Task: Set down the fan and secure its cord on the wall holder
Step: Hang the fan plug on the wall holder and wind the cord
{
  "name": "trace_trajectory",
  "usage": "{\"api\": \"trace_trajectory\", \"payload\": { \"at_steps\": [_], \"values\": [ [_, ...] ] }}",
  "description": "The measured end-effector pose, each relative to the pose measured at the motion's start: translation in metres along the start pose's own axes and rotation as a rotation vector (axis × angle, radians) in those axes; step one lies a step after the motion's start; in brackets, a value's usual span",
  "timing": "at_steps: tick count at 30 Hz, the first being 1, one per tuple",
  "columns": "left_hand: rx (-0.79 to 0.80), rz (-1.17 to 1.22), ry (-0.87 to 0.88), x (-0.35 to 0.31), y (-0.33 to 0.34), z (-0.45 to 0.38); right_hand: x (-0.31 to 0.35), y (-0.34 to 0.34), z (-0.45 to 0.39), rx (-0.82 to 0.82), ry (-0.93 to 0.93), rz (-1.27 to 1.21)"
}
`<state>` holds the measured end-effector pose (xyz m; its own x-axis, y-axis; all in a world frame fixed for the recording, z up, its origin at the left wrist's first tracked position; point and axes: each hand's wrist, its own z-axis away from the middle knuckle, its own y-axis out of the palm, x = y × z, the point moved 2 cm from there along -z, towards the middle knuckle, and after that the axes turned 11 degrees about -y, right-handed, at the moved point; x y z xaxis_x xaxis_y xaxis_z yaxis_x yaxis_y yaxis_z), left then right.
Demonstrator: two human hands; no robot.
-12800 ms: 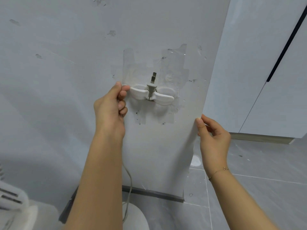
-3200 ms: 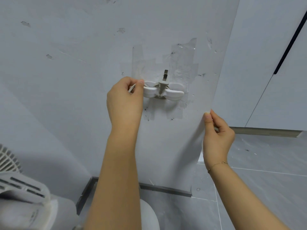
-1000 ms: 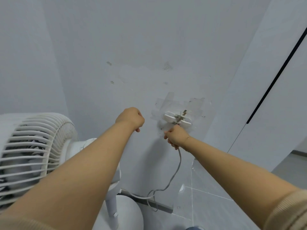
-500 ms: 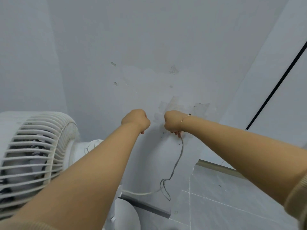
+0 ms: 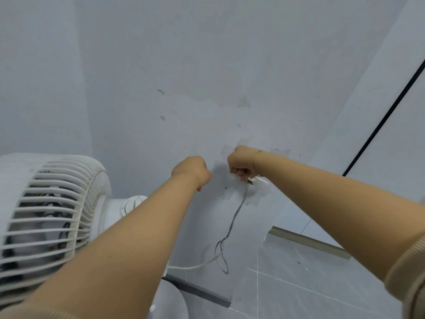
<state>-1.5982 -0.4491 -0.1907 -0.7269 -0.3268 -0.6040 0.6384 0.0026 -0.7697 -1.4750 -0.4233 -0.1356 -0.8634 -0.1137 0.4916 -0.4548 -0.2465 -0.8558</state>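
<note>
The white fan [image 5: 46, 215] stands on the floor at the left, its grille facing me and its round base [image 5: 170, 302] below. Its grey cord [image 5: 232, 224] runs from behind the base, loops once, and rises to the white wall holder [image 5: 261, 182], which is taped to the wall. My right hand [image 5: 240, 162] covers most of the holder and grips the cord's top end, fingers curled. My left hand [image 5: 192, 171] is a closed fist close to the wall, just left of the right hand. Nothing shows inside the fist.
The grey wall ends in a corner just right of the holder. Beyond it are a white panel with a black vertical line [image 5: 381, 120] and a metal floor strip [image 5: 310, 242]. Grey floor tiles [image 5: 299, 284] lie at the lower right.
My right hand rose from below the holder to in front of it, keeping hold of the cord. One wing of the holder shows again under my wrist. My left fist barely moved.
</note>
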Motion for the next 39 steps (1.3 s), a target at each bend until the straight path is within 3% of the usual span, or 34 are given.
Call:
{"api": "trace_trajectory", "payload": {
  "at_steps": [7,11,21,25,31,39],
  "values": [
    [0.046,-0.013,0.01,0.0,0.004,0.0,-0.003,-0.024,-0.003,-0.233,-0.259,0.62],
    [0.075,-0.016,0.014,0.0,0.006,0.001,-0.011,-0.026,-0.001,-0.277,-0.265,0.729],
    [0.101,-0.031,0.015,0.0,0.009,-0.004,-0.059,-0.058,0.017,-0.319,-0.212,0.37],
    [0.109,-0.044,0.009,0.0,0.011,-0.003,-0.087,-0.055,0.028,-0.445,-0.242,0.329],
    [0.102,-0.063,0.004,0.0,0.011,-0.004,-0.11,-0.041,0.032,-0.526,-0.167,-0.284],
    [0.101,-0.085,-0.006,0.001,0.013,-0.011,-0.141,-0.006,0.033,-0.552,-0.074,-0.341]
  ]
}}
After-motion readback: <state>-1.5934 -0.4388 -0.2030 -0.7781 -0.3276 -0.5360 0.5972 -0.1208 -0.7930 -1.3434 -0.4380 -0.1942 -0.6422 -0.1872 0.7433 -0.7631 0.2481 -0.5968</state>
